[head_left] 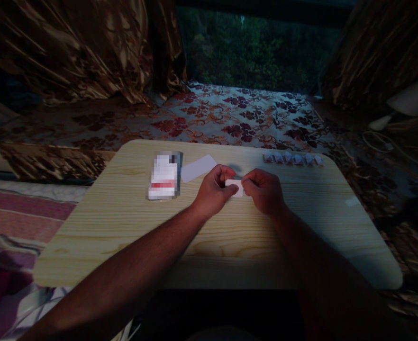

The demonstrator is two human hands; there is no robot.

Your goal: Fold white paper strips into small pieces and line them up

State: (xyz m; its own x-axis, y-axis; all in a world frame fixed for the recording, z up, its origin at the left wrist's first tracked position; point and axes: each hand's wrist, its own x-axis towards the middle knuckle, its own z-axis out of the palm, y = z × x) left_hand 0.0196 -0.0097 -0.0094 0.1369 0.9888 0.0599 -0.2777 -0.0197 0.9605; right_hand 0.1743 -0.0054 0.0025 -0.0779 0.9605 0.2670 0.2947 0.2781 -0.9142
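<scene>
Both of my hands meet over the middle of a pale wooden table (pixel 123 237). My left hand (pixel 214 192) and my right hand (pixel 264 189) pinch a small white folded piece of paper (pixel 235 185) between their fingertips, just above the tabletop. A loose white paper strip (pixel 198 168) lies flat just beyond my left hand. A row of several small folded white paper pieces (pixel 293 158) sits at the table's far right edge.
A blurred white pack with a red band (pixel 164 176) lies left of the strip. Floral cloth (pixel 230 116) covers the surface behind the table, with brown curtains (pixel 88 47) at both sides. A striped rug (pixel 17 218) lies on the left.
</scene>
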